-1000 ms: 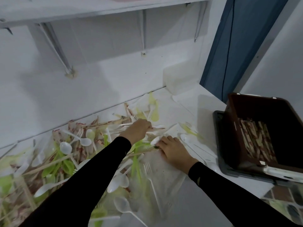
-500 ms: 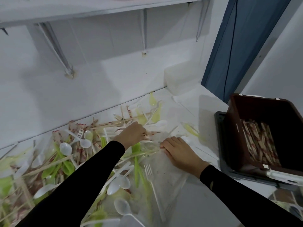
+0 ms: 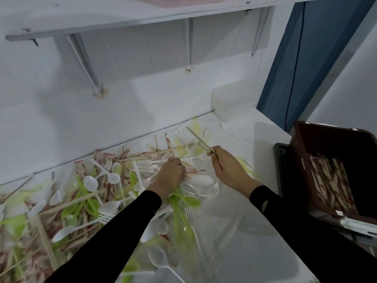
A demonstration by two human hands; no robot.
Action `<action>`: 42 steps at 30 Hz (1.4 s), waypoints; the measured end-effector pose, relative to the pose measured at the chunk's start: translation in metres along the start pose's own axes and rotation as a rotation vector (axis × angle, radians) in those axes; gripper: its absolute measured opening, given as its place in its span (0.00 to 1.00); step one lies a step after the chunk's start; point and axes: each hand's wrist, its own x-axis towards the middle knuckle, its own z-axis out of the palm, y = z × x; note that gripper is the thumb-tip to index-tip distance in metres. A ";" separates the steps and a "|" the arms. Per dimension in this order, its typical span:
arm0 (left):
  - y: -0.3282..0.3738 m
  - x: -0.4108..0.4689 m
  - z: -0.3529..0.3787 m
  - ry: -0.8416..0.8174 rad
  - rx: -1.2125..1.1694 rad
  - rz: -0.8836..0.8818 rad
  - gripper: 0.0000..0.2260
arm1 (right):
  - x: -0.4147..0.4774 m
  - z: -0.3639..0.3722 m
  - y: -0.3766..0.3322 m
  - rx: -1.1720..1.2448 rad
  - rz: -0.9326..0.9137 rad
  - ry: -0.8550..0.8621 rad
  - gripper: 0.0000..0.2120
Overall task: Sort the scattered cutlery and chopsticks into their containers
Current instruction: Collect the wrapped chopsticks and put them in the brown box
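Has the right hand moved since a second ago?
Yes. The right hand has lifted off the cutlery pile, a little toward the back wall, and now pinches chopsticks.

Dim, bluish light; soft, warped edges

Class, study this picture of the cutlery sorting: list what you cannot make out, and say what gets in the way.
All in the head view.
What the left hand grips, if anything: fingers buried in the pile.
How many chopsticks the right hand pinches: too thin, lower ends behind its fingers.
Right side of the bin: cut off by the frame edge.
The pile's left end: blurred.
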 end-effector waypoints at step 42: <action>-0.112 0.014 -0.065 0.153 -0.457 -0.671 0.11 | 0.136 0.063 -0.019 -0.345 0.221 -0.588 0.15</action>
